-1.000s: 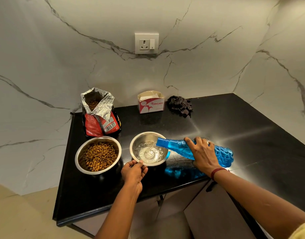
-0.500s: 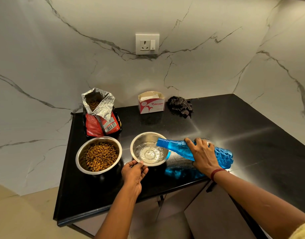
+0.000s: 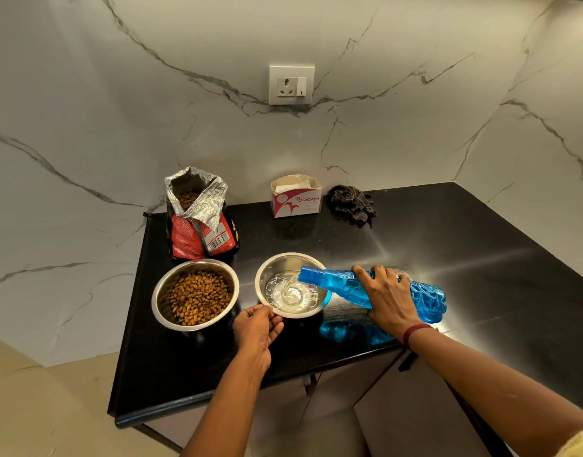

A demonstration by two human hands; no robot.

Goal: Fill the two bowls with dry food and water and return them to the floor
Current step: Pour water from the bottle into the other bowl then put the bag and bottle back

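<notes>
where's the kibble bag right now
In the head view the open kibble bag stands at the back left of the black counter, just behind the bowl of dry food and left of the tissue box.

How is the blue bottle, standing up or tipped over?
Tipped. The right hand holds the blue bottle sideways, mouth over the steel bowl, and water streams in.

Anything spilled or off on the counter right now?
No spill visible. The blue bottle pours into the water bowl, steadied by the left hand; kibble sits inside the other bowl. Only oddity: the tissue box by the wall has a ragged torn top.
</notes>
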